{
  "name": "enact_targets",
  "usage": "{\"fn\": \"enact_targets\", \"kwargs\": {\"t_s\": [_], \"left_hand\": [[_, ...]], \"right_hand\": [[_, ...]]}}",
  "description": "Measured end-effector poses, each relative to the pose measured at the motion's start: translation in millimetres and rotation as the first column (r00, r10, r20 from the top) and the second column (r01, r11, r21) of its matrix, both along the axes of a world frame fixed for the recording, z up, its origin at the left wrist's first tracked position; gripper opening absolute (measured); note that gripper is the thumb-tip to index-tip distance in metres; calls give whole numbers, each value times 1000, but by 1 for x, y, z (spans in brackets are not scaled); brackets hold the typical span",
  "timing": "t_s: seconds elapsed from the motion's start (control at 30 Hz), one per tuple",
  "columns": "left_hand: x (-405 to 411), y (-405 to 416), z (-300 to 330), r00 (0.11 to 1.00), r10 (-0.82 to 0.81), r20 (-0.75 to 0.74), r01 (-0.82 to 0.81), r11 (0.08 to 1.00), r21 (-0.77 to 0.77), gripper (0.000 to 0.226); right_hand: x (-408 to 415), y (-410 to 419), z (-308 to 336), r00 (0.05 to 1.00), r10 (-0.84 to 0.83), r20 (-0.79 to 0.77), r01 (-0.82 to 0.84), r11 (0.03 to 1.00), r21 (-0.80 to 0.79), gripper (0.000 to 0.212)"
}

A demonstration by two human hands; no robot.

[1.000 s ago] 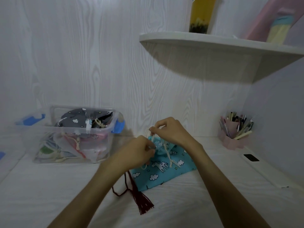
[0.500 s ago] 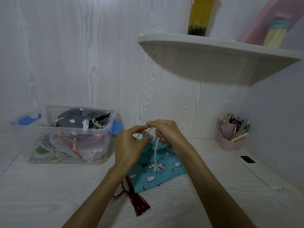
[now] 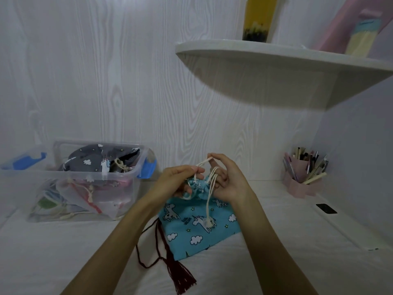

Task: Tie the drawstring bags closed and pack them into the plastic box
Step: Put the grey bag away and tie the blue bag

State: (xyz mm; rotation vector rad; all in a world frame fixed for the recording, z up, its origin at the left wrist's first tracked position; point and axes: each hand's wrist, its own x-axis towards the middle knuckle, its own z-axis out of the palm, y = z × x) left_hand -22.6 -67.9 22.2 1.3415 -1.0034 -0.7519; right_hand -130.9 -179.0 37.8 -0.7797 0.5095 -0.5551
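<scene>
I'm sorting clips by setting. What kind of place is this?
Probably a home desk nook: a pink pen holder stuffed with pens, a corner shelf above, and a white wood-grain desk.

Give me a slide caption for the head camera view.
Both hands pull the cream drawstring of a blue unicorn bag beside the plastic box.

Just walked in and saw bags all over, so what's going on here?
A person is tying shut a blue unicorn bag lying on the white table. The left hand and right hand both pinch its cream drawstring above the gathered mouth; the knot isn't finished. Left of it, the open plastic box already holds several bags, a grey one on top. A dark red tassel lies beside the blue bag.
</scene>
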Motion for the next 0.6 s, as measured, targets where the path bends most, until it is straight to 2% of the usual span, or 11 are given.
{"fn": "enact_targets", "kwargs": {"t_s": [0.1,0.13,0.17,0.2,0.27,0.3,0.37,0.43,0.5,0.57,0.6], "left_hand": [[19,-7,11,935,62,348,-86,995,54,15],[24,-9,13,904,71,422,-106,993,60,14],[27,-11,16,900,69,430,-105,992,62,15],[28,-13,18,932,51,359,-79,995,65,17],[27,-17,19,999,-39,7,38,997,69,22],[27,-19,19,982,-73,-173,84,995,58,23],[32,-26,13,937,-69,-342,96,994,61,19],[40,-32,5,914,-23,-406,54,996,65,15],[49,-34,2,898,31,-439,-10,999,50,13],[54,-34,2,930,85,-356,-62,995,77,14],[52,-35,2,955,111,-275,-84,990,111,16]], "right_hand": [[7,-7,-9,999,-12,52,12,1000,5,7],[10,-11,-11,997,-43,59,43,999,-9,5],[13,-15,-13,994,-83,65,83,997,-7,6],[16,-21,-15,990,-117,74,117,993,10,7],[19,-33,-17,984,-140,110,137,990,35,7],[21,-40,-18,985,-128,114,127,992,16,8],[17,-52,-18,997,-73,20,75,990,-124,16],[7,-62,-16,975,-2,-224,-85,920,-382,20],[-6,-66,-11,864,25,-503,-346,756,-556,21],[-17,-66,-2,715,-25,-698,-529,633,-565,27],[-23,-67,1,651,-62,-757,-578,606,-546,31]]}}
